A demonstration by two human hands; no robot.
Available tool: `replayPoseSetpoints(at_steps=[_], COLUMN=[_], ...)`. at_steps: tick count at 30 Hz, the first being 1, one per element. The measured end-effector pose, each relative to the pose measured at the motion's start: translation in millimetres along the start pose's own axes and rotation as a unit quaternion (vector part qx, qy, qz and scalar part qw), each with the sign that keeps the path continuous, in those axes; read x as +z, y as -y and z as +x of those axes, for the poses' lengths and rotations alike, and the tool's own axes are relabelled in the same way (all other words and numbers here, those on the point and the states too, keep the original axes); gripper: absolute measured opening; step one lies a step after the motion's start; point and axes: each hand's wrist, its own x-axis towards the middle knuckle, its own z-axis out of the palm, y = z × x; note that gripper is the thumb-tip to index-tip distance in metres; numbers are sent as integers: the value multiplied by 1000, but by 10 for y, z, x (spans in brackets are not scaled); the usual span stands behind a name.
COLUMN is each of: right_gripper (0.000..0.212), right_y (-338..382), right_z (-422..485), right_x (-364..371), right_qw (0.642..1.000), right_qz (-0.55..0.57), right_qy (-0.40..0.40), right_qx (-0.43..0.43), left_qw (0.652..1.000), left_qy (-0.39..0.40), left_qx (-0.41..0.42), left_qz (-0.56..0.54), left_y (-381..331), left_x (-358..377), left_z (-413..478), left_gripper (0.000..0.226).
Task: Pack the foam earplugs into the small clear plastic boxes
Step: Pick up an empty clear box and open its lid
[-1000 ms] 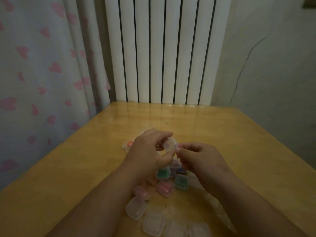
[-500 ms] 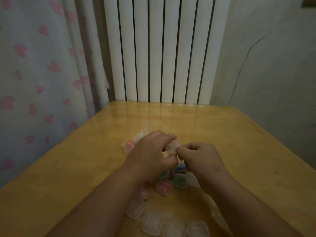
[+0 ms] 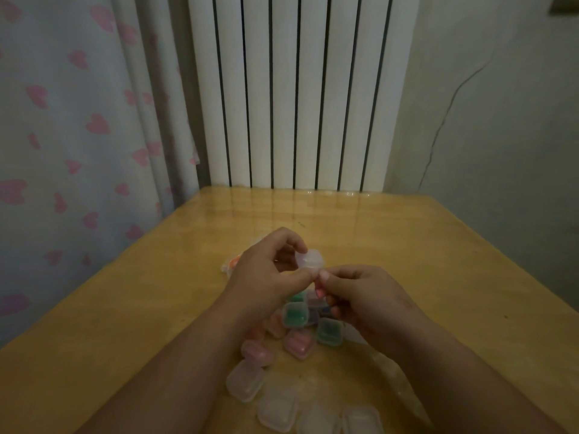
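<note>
Held box: a small clear box (image 3: 310,260) is lifted off the desk (image 3: 438,277), just above the middle of the frame. It is frosted and rounded-square. I cannot tell whether its lid is up.
Left hand: the left hand (image 3: 266,277) has its fingers curled round that box, thumb below and forefinger on top.
Right hand: the right hand (image 3: 366,296) meets the box's lower edge with its fingers pinched on something small, apparently a pink earplug (image 3: 319,291). The light is too dim to be sure.
Filled boxes: green boxes (image 3: 296,314) and pink boxes (image 3: 300,343) are bunched below the hands, touching one another.
Empty boxes: a row of empty boxes (image 3: 279,408) lies along the lower centre.
Loose stock: a bag of earplugs (image 3: 230,264) peeks out left of the left hand, showing orange.
Handling, foam: likely feather-light and squashy. Pinch it mid-length and compress it so it slides in.
Handling, box: probably thin, stiff, slick plastic that could pop out of a grip. Hold the side walls and leave the lid free.
</note>
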Motion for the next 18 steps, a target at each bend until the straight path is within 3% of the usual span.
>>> replayPoseSetpoints(at_steps=[4, 18], right_gripper=[17, 15], right_y=[3, -26], right_z=[24, 52], right_x=[-26, -8], right_qw=[1000, 996], right_qz=[26, -72], right_qy=[3, -55], right_qx=[-8, -26], left_qw=[1000, 977], left_qy=[7, -9], left_qx=[-13, 99], left_qz=[16, 190], left_y=[4, -6], left_x=[-7, 37], left_z=[-18, -35], left_gripper=[26, 18])
